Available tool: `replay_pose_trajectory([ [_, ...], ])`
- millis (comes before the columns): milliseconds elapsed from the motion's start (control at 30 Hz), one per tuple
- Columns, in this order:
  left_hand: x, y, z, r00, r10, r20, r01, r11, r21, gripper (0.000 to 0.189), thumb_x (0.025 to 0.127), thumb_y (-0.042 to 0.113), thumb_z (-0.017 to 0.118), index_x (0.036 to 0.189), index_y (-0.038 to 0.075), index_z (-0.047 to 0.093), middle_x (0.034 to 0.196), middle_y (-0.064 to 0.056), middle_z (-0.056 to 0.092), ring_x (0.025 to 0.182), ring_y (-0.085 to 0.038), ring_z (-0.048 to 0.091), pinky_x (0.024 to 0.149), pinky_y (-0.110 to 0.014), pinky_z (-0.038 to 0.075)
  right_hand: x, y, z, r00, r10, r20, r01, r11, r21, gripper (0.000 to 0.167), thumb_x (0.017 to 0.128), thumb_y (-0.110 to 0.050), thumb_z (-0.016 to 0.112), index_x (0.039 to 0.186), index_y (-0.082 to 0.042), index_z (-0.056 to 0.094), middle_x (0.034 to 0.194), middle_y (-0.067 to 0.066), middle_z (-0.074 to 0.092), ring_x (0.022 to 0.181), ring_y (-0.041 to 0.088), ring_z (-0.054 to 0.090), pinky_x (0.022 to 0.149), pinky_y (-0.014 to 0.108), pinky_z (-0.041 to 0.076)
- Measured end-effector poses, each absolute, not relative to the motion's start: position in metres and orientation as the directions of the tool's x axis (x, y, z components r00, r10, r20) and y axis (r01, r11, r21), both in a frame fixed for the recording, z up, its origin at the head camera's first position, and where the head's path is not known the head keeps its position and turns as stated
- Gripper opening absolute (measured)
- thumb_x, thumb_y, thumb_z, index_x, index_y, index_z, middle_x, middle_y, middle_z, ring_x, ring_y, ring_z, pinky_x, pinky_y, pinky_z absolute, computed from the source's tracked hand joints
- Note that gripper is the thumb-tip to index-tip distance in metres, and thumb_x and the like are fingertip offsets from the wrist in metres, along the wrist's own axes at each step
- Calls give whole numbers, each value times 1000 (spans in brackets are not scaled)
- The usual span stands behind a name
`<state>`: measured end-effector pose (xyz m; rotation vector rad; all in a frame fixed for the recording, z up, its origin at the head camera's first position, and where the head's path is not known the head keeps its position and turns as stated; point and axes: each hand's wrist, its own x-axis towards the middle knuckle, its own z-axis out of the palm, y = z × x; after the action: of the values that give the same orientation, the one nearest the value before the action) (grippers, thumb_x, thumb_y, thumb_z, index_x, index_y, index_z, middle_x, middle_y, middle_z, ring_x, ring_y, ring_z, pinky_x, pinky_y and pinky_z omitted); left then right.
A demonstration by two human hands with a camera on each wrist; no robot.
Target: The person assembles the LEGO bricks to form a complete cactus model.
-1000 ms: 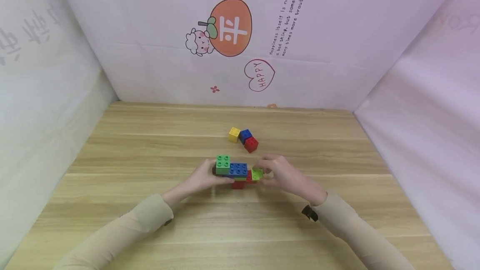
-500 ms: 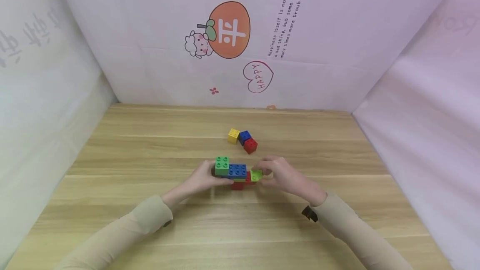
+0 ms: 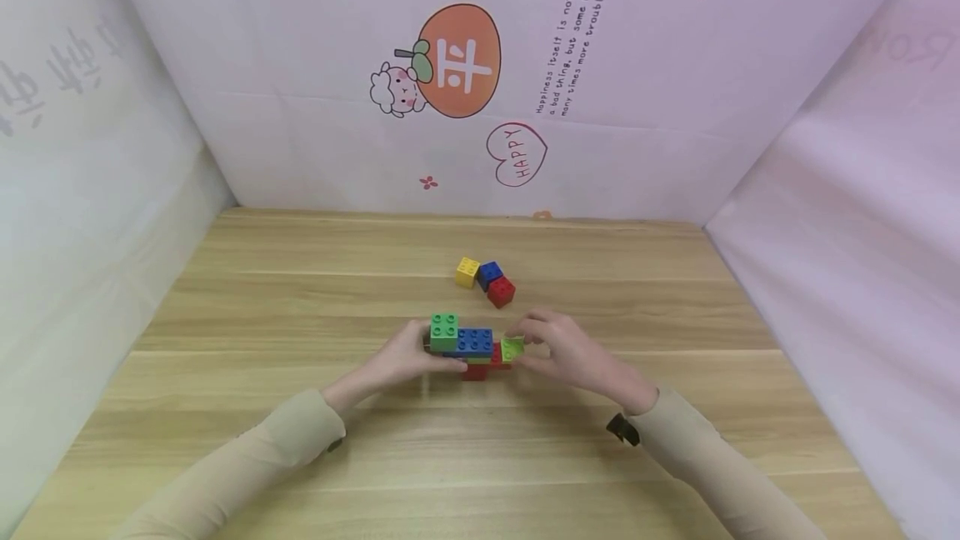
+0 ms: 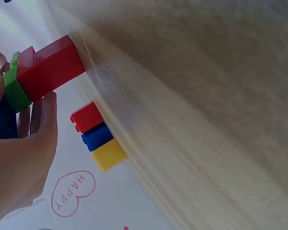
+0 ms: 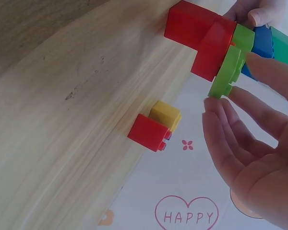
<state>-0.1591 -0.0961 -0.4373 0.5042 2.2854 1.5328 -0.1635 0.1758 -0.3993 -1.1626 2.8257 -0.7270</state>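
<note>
In the head view, my left hand (image 3: 408, 354) grips a stack of toy building bricks from the left, the thumb along its near side. The stack has a red brick (image 5: 189, 21) at its base, a second red brick (image 5: 213, 48) sticking out sideways, and a green brick (image 4: 15, 90) above. Higher up come a blue brick (image 3: 474, 342) and, at the left end, a bright green brick (image 3: 444, 332). My right hand (image 3: 573, 352) pinches a curved lime brick (image 5: 225, 72) at the stack's right end, thumb at one end and fingertips at the other.
Behind the stack, loose yellow (image 3: 467, 272), blue (image 3: 490, 273) and red bricks (image 3: 501, 292) sit close together on the wooden table (image 3: 337, 273). A white printed cloth wall (image 3: 315, 140) rises at the back, with white cloth at both sides.
My right hand has shifted very slightly, its fingers a little wider around the lime brick, so more of its curved side shows. The left hand and stack stay put.
</note>
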Motion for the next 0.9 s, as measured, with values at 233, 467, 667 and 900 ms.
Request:
replay_pose_trajectory([
  [233,-159,-99,-434,-879,469,-86,98,356,930,56,80,25,83,129,8,62,125,-11,70,117,-26,66,106,-46,51,-172,175,-399,-705,-636,315,-706,585,-400,24,84,-12,78,106,-4,72,99,11,71,85,21,71,74,32,63],
  [467,-160,-101,-429,-872,479,-106,75,345,936,61,79,24,84,132,6,59,126,-12,69,117,-27,67,105,-42,53,-182,173,-398,-730,-603,321,-682,610,-404,22,86,-10,76,108,-6,72,97,12,70,86,20,69,75,32,62],
  [667,-161,-103,-430,-877,465,-117,64,355,933,61,78,25,84,130,5,60,124,-13,70,114,-26,68,102,-40,54,-194,170,-402,-767,-564,306,-640,631,-439,25,85,-9,76,109,-6,71,100,9,70,87,21,68,76,34,62],
  [900,-159,-105,-429,-885,449,-126,56,371,927,59,79,26,84,128,4,61,121,-13,71,111,-24,69,100,-39,56,-212,168,-408,-811,-522,267,-576,625,-527,26,87,-6,74,111,2,69,105,19,71,90,26,70,79,40,63],
])
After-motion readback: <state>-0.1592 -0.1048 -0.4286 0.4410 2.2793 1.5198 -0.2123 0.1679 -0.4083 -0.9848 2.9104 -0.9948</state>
